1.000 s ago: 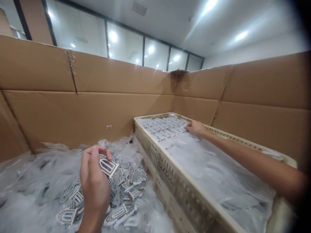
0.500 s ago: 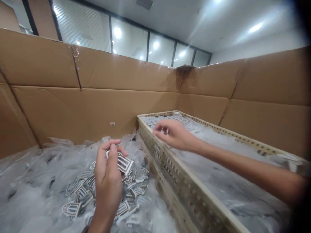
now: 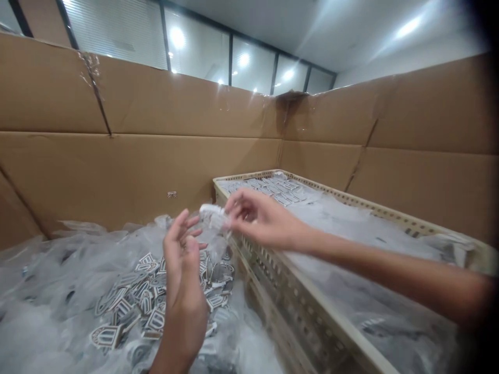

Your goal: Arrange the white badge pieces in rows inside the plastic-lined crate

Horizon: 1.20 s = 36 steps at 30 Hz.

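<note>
Between my hands is a small white-edged piece (image 3: 212, 210), blurred by motion, pinched in the fingers of my right hand (image 3: 265, 218) above the near rim of the crate. My left hand (image 3: 185, 280) is raised just left of it, fingers apart, with nothing in them. Below and around my left hand lies a heap of loose grey-and-white arched pieces (image 3: 146, 301) on clear plastic bags. More such pieces (image 3: 273, 189) lie in rows at the far end of the crate.
A cream plastic crate (image 3: 339, 306) with perforated sides stands on another at the right, partly covered inside by plastic film (image 3: 351, 254). Tall cardboard walls (image 3: 175, 161) enclose the back and right. Crumpled plastic bags (image 3: 47, 280) spread over the left.
The piece has left my left hand and is now in my right hand, which moved left from over the crate. My left fingers have spread. The view has shifted slightly.
</note>
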### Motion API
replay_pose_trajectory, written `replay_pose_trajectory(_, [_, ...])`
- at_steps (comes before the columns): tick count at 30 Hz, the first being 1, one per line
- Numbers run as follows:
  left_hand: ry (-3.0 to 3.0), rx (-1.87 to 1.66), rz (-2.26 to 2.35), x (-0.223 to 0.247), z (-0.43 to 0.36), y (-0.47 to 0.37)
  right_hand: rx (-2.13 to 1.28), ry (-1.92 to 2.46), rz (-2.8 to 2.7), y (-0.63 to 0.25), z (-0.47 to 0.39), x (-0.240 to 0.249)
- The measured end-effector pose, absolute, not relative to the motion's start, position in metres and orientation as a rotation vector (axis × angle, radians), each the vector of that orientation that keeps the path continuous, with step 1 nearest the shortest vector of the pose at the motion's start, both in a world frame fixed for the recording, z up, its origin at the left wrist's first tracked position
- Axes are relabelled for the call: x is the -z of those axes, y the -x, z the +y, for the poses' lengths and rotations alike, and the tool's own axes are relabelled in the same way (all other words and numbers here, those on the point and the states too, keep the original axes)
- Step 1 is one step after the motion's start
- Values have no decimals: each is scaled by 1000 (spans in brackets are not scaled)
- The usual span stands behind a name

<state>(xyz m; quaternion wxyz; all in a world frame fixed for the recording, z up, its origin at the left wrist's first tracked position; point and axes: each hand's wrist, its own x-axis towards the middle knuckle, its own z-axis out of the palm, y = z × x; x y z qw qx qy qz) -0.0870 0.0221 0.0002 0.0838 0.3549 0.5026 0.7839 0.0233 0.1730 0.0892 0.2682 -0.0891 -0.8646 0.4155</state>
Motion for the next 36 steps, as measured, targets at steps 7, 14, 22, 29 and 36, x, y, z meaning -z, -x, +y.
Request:
replay_pose_trajectory(7, [-1048, -2394, 1334, -8, 17, 99, 94, 1011, -2105, -106, 350, -121])
replay_pose_trajectory(14, [-921, -2425, 1265, -2, 20, 112, 594, 1348, -2502, -159, 406, -96])
replay_pose_trajectory(22, [-901, -2418, 1266, -2, 22, 115, 520, 1328, -2639, -148, 417, -71])
replay_pose_trajectory(29, [-929, -2440, 1248, -6, 19, 118, 423, 1331, -2629, -156, 426, -69])
replay_pose_trajectory(36, [-912, -2468, 1254, -10, 13, 123, 368, 1401, -2631, -155, 422, -63])
